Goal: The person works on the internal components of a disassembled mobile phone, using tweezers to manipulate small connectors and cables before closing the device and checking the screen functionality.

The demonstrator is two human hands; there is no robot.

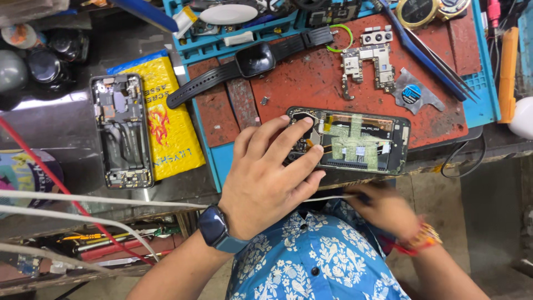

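A: Pressing down on the opened phone (355, 141) with the left hand (266, 178), fingers (288, 133) spread flat across its near-left end, palm hanging off the mat's edge.

B: Lying crosswise on the red-and-blue work mat (311, 83), back cover off, yellowish tape strips (352, 143) showing over the insides. Pinning it well, probably: keeping weight on the frame and off the taped parts, wrist low, so nothing slides.

A: Blurring low by the shirt, the right hand (383, 210), curled around the end of a thin white cable (166, 201), seemingly pinching it; grip too smeared for certainty.

B: Sitting well apart to the left, a second stripped phone frame (121, 132) beside a yellow packet (166, 119). Resting further up the mat, a black smartwatch (254, 60), a bare circuit board (367, 66) and blue tweezers (427, 55).

A: Bending the left wrist back slightly, wearing a dark wristwatch (215, 228).
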